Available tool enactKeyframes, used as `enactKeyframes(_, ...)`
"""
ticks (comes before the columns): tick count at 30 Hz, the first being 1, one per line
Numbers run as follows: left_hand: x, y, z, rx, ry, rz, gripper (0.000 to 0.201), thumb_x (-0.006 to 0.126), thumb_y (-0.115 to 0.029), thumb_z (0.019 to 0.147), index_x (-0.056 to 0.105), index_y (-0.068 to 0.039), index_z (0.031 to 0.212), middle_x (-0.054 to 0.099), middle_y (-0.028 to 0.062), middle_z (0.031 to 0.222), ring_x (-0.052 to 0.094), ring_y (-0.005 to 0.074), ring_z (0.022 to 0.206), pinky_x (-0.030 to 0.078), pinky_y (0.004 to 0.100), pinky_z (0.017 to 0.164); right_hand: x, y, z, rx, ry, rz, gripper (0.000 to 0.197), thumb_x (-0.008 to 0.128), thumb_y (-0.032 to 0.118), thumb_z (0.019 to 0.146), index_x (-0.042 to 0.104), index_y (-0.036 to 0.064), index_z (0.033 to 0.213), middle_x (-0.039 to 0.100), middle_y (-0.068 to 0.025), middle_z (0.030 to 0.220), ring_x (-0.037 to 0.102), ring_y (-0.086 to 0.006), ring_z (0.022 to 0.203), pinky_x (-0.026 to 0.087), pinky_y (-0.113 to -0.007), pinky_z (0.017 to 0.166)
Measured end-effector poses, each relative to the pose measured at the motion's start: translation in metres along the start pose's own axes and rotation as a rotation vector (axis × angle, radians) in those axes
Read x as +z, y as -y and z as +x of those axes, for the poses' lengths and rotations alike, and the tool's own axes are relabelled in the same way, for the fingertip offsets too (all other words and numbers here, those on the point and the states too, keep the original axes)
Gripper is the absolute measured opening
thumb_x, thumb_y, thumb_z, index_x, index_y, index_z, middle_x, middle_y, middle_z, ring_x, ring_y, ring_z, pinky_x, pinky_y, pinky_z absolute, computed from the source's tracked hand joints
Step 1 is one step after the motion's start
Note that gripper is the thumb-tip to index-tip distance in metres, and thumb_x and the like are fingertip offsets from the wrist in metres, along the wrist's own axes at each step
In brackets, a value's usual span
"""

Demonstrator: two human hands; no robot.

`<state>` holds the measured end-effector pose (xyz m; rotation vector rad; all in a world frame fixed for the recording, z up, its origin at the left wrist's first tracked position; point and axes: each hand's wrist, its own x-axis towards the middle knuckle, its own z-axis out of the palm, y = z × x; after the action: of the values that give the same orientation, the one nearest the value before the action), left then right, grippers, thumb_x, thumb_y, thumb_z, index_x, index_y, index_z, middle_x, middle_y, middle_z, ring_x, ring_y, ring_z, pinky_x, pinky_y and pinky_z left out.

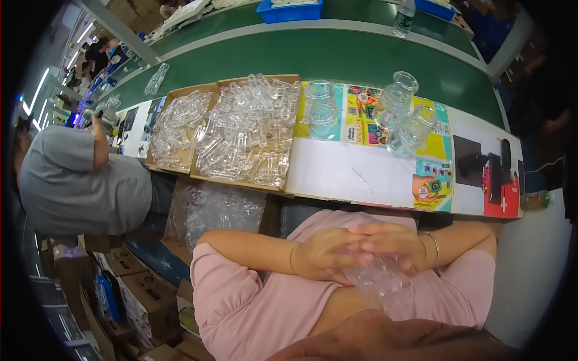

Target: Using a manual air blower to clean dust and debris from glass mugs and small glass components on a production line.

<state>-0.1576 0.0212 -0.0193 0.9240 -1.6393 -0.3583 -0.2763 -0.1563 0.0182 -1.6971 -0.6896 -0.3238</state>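
Close against my body, both hands meet around a clear, waisted plastic vessel. My left hand has its fingers curled over the vessel's upper end. From the other side my right hand closes on the same end, its fingers overlapping the left ones. The gripped end is mostly covered, so what the fingertips do there is hidden. On the bench ahead stand similar clear vessels: one upright jar-like piece and a small group to its right.
Two shallow cartons hold piled clear parts. Below the bench edge sits a box with bagged clear pieces. A black stand-like device is at the right. A water bottle and blue bin lie beyond; a co-worker sits left.
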Motion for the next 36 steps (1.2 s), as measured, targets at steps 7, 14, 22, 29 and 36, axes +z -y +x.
enactKeyframes(7, -0.013, 0.010, 0.024, -0.783, -0.576, -0.536, 0.085, 0.084, -0.018, 0.057, 0.036, 0.000, 0.125, 0.053, 0.0098, 0.113, 0.051, 0.0191, 0.105, 0.041, 0.0337, 0.090, -0.027, -0.039, 0.049, 0.579, -0.592, 0.951, 0.055, 0.021, 0.043, 0.095, 0.046, -0.0024, 0.115, 0.049, -0.0097, 0.115, 0.048, -0.0177, 0.105, 0.034, -0.030, 0.095)
enactKeyframes(14, -0.040, 0.022, 0.016, -0.621, -0.240, -0.031, 0.081, 0.080, -0.016, 0.062, 0.032, -0.001, 0.127, 0.049, 0.0182, 0.117, 0.052, 0.0300, 0.107, 0.042, 0.0395, 0.092, -0.070, -0.018, 0.035, 0.112, -0.187, -0.584, 0.038, 0.053, 0.028, 0.074, 0.054, 0.0082, 0.106, 0.060, -0.0079, 0.104, 0.049, -0.0255, 0.112, 0.008, -0.059, 0.103)
enactKeyframes(22, -0.059, 0.024, 0.025, 0.281, -0.032, 0.801, 0.039, 0.060, -0.018, 0.080, 0.043, -0.016, 0.115, 0.053, 0.0189, 0.111, 0.056, 0.0332, 0.100, 0.045, 0.0444, 0.088, -0.050, -0.027, 0.027, -0.116, -0.236, -0.859, 0.039, 0.063, 0.003, 0.060, 0.052, 0.0125, 0.096, 0.061, -0.0034, 0.101, 0.057, -0.0220, 0.100, 0.013, -0.062, 0.102)
enactKeyframes(29, -0.063, 0.019, 0.025, 0.297, -0.018, 0.924, 0.035, 0.060, -0.021, 0.081, 0.045, -0.016, 0.112, 0.055, 0.0173, 0.109, 0.057, 0.0310, 0.099, 0.046, 0.0420, 0.088, -0.050, -0.041, 0.033, -0.148, -0.265, -0.674, 0.039, 0.064, -0.001, 0.061, 0.051, 0.0063, 0.098, 0.060, -0.0119, 0.100, 0.059, -0.0266, 0.096, 0.038, -0.052, 0.092)
enactKeyframes(36, -0.128, 0.021, 0.033, 0.295, -0.115, 1.160, 0.027, 0.055, -0.021, 0.083, 0.049, -0.009, 0.107, 0.056, 0.0141, 0.110, 0.058, 0.0268, 0.097, 0.046, 0.0417, 0.087, -0.069, -0.043, 0.004, 0.074, -0.313, -0.571, 0.032, 0.059, 0.012, 0.075, 0.052, -0.0013, 0.104, 0.058, -0.0199, 0.103, 0.059, -0.0343, 0.090, 0.047, -0.038, 0.079)
